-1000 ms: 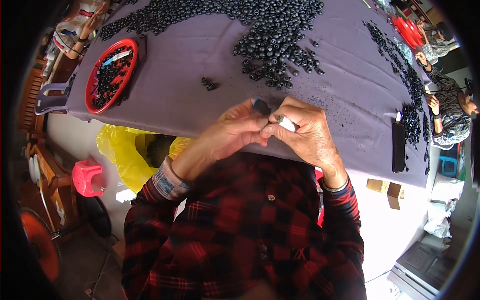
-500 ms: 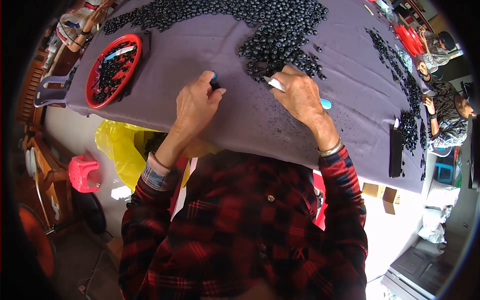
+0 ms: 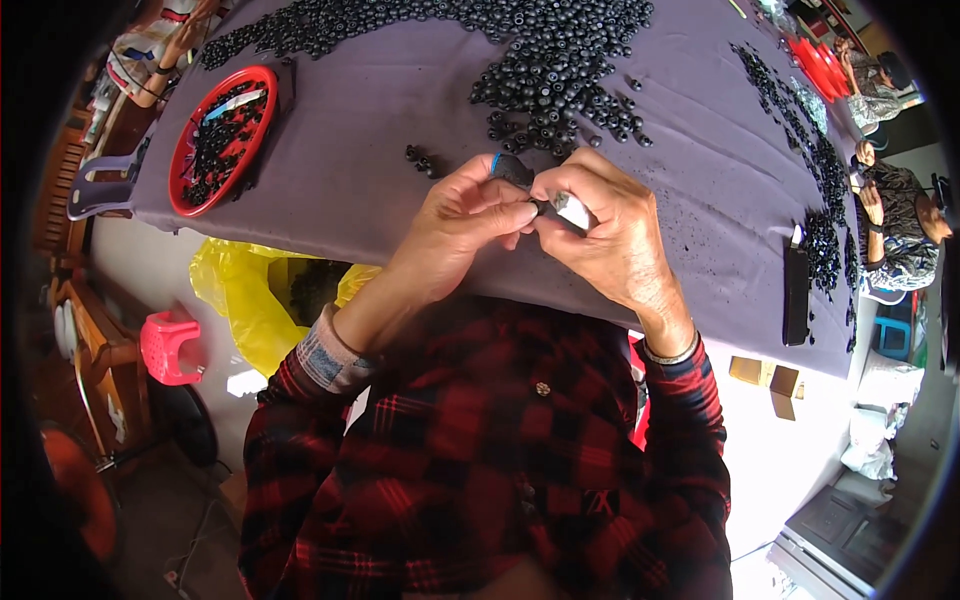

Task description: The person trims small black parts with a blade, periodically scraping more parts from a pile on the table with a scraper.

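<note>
Above the front part of the purple-grey cloth, my two hands meet. My left hand (image 3: 465, 215) is closed, pinching a small black round piece (image 3: 540, 207) between thumb and fingers; a dark finger cover with a blue edge (image 3: 512, 170) is on one finger. Closed around a small knife (image 3: 572, 210), my right hand (image 3: 610, 225) sits right against the left fingertips. Only a whitish part of the knife shows, and its handle is hidden in the palm. Beyond the hands lies a large heap of black round pieces with holes (image 3: 555, 85). A few loose black pieces (image 3: 420, 160) lie left of my left hand.
At the left of the cloth (image 3: 350, 110) stands a red basin (image 3: 187, 190) with black bits in it. A yellow bag (image 3: 235, 300) hangs below the front edge. To the right are a black oblong object (image 3: 795, 295) and strewn black pieces (image 3: 825, 250). Other people sit at the sides.
My left hand has moved right and my right hand slightly nearer me, so they now meet. Loose black pieces show where the left hand was. The right hand has left the heap's edge.
</note>
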`<state>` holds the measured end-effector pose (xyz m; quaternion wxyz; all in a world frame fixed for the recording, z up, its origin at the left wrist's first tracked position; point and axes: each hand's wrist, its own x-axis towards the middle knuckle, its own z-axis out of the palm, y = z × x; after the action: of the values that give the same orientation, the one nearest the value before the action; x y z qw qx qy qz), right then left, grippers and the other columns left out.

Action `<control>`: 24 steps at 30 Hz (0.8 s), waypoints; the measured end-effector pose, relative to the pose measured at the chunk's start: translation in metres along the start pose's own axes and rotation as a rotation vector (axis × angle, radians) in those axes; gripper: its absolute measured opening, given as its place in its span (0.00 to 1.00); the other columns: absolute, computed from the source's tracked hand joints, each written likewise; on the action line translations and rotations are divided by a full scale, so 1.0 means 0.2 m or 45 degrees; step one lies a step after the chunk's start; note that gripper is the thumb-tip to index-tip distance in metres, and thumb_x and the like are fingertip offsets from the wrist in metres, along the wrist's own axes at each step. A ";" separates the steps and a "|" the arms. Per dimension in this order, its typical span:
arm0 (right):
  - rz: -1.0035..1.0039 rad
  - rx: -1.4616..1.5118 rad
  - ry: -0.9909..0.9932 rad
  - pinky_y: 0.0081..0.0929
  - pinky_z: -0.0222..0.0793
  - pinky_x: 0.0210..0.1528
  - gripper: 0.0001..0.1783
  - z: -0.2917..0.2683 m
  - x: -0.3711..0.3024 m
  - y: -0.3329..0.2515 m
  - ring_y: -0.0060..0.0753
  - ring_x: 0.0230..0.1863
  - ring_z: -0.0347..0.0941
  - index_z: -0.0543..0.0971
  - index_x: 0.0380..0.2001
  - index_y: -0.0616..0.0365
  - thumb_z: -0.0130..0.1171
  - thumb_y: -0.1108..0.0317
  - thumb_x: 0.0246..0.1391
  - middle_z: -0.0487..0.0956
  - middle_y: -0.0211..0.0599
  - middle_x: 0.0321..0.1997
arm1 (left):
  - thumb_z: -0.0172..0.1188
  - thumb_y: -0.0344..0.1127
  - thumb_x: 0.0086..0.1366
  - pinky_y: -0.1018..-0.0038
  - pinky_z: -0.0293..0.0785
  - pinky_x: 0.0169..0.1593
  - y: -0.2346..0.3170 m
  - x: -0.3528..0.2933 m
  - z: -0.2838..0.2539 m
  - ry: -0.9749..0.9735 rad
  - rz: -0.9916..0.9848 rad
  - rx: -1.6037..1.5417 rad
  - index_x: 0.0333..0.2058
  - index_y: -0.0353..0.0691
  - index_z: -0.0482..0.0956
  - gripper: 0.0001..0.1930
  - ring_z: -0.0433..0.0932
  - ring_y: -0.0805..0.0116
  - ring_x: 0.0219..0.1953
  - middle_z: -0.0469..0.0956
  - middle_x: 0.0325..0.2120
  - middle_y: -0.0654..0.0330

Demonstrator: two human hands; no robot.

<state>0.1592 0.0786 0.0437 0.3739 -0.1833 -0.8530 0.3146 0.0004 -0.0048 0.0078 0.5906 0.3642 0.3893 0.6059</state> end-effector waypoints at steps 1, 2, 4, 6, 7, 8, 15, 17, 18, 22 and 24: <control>0.004 0.001 0.005 0.23 0.69 0.30 0.14 -0.01 -0.01 0.00 0.25 0.28 0.73 0.79 0.31 0.58 0.64 0.82 0.36 0.74 0.31 0.28 | 0.60 0.29 0.63 0.79 0.66 0.36 0.00 0.00 0.00 -0.010 -0.007 -0.052 0.43 0.41 0.71 0.11 0.70 0.78 0.31 0.76 0.31 0.67; 0.035 0.087 -0.035 0.23 0.69 0.31 0.14 -0.02 -0.01 0.01 0.24 0.29 0.73 0.80 0.31 0.58 0.66 0.81 0.37 0.74 0.30 0.28 | 0.60 0.29 0.63 0.79 0.66 0.36 0.01 0.00 0.00 -0.012 -0.011 -0.050 0.43 0.41 0.71 0.11 0.70 0.78 0.31 0.76 0.31 0.67; 0.070 0.174 -0.073 0.23 0.70 0.31 0.13 -0.03 -0.02 0.02 0.23 0.29 0.73 0.80 0.31 0.58 0.68 0.81 0.37 0.74 0.29 0.28 | 0.60 0.29 0.62 0.78 0.67 0.37 0.02 0.00 -0.01 -0.182 -0.094 -0.242 0.45 0.42 0.70 0.13 0.71 0.78 0.33 0.76 0.33 0.68; 0.104 0.385 -0.086 0.23 0.69 0.32 0.13 -0.01 -0.05 0.03 0.20 0.30 0.72 0.81 0.31 0.58 0.70 0.80 0.39 0.73 0.27 0.28 | 0.60 0.30 0.62 0.78 0.68 0.37 0.00 0.01 -0.03 -0.218 -0.128 -0.280 0.46 0.42 0.70 0.14 0.72 0.77 0.34 0.76 0.34 0.68; 0.108 0.386 -0.084 0.23 0.69 0.32 0.13 0.00 -0.06 0.03 0.20 0.30 0.72 0.81 0.31 0.58 0.70 0.80 0.39 0.73 0.27 0.28 | 0.60 0.30 0.62 0.78 0.69 0.38 -0.01 0.01 -0.04 -0.254 -0.156 -0.319 0.47 0.41 0.70 0.15 0.73 0.77 0.34 0.76 0.35 0.67; 0.145 0.426 -0.065 0.22 0.70 0.32 0.12 0.01 -0.06 0.04 0.20 0.30 0.71 0.80 0.31 0.59 0.70 0.80 0.39 0.73 0.27 0.28 | 0.60 0.30 0.62 0.78 0.69 0.38 -0.01 0.01 -0.04 -0.254 -0.159 -0.320 0.47 0.41 0.70 0.15 0.73 0.77 0.34 0.76 0.35 0.67; 0.333 0.835 -0.153 0.20 0.72 0.31 0.06 0.00 -0.05 0.00 0.23 0.29 0.75 0.79 0.28 0.65 0.66 0.81 0.47 0.72 0.30 0.30 | 0.60 0.32 0.63 0.78 0.73 0.39 -0.06 0.00 -0.01 -0.247 -0.148 -0.489 0.48 0.40 0.68 0.16 0.76 0.76 0.35 0.76 0.35 0.64; 0.378 0.935 -0.165 0.21 0.72 0.31 0.04 0.00 -0.06 0.00 0.23 0.29 0.76 0.78 0.29 0.65 0.64 0.80 0.49 0.73 0.30 0.29 | 0.60 0.32 0.63 0.78 0.73 0.39 -0.06 0.00 -0.01 -0.266 -0.148 -0.500 0.48 0.40 0.68 0.17 0.76 0.76 0.35 0.76 0.35 0.63; 0.424 1.035 -0.177 0.22 0.72 0.31 0.02 0.00 -0.06 0.00 0.24 0.29 0.76 0.78 0.29 0.65 0.62 0.79 0.52 0.73 0.31 0.28 | 0.59 0.32 0.63 0.77 0.72 0.39 -0.05 0.00 -0.01 -0.270 -0.163 -0.499 0.48 0.40 0.68 0.16 0.75 0.75 0.35 0.75 0.35 0.63; 0.447 0.831 -0.183 0.22 0.68 0.37 0.08 -0.05 -0.04 0.01 0.22 0.32 0.72 0.79 0.33 0.64 0.58 0.69 0.59 0.75 0.30 0.27 | 0.58 0.32 0.64 0.76 0.68 0.38 -0.04 0.00 0.00 -0.276 -0.186 -0.580 0.46 0.43 0.68 0.13 0.71 0.74 0.34 0.73 0.33 0.64; 0.433 0.638 -0.111 0.22 0.66 0.37 0.10 -0.06 -0.05 0.01 0.21 0.32 0.70 0.78 0.33 0.63 0.58 0.65 0.58 0.75 0.28 0.28 | 0.58 0.32 0.64 0.76 0.67 0.38 -0.03 0.00 0.00 -0.272 -0.175 -0.561 0.45 0.43 0.68 0.13 0.70 0.74 0.35 0.73 0.32 0.64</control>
<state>0.1739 0.0799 0.0430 0.3126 -0.2119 -0.7211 0.5808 0.0029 -0.0050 0.0033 0.7333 0.2612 0.2070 0.5926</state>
